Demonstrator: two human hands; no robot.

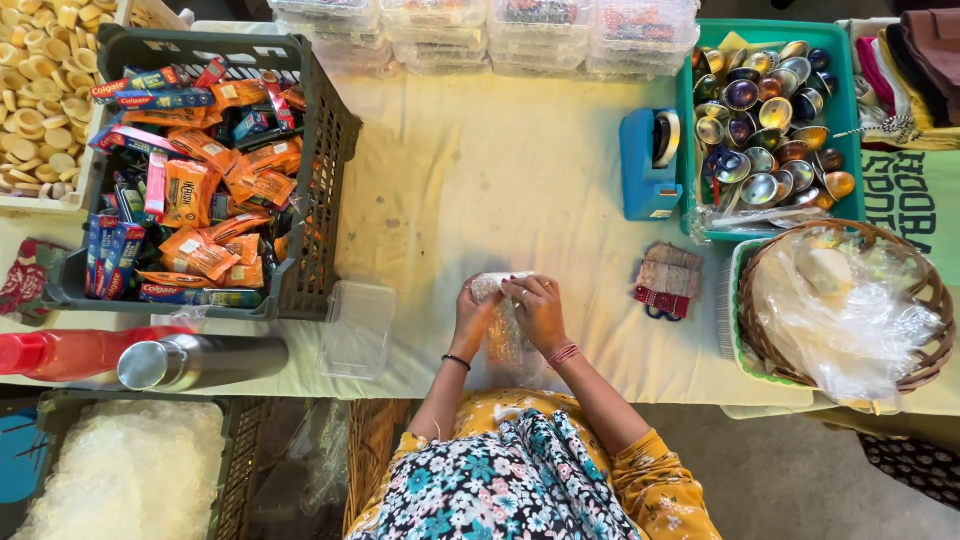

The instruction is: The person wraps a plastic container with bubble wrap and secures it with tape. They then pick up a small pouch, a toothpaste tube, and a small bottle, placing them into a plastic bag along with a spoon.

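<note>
Two hands, left hand (472, 318) & right hand (538, 312), close together, both gripping a clear plastic pouch (505, 335) over the counter (480, 180); blue tape dispenser (650, 165) beyond right hand.

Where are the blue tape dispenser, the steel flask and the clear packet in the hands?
blue tape dispenser (645, 170): head view, on its blue body.
steel flask (205, 361): head view, middle of its barrel.
clear packet (505, 340): head view, on the part below the hands.

Small clear packet (503, 335) mostly covered by both hands; contents unreadable. Stacked clear boxes (480, 30) cut by top edge. Biscuit tray (35, 110) and red bottle (70, 352) cut at left.
</note>
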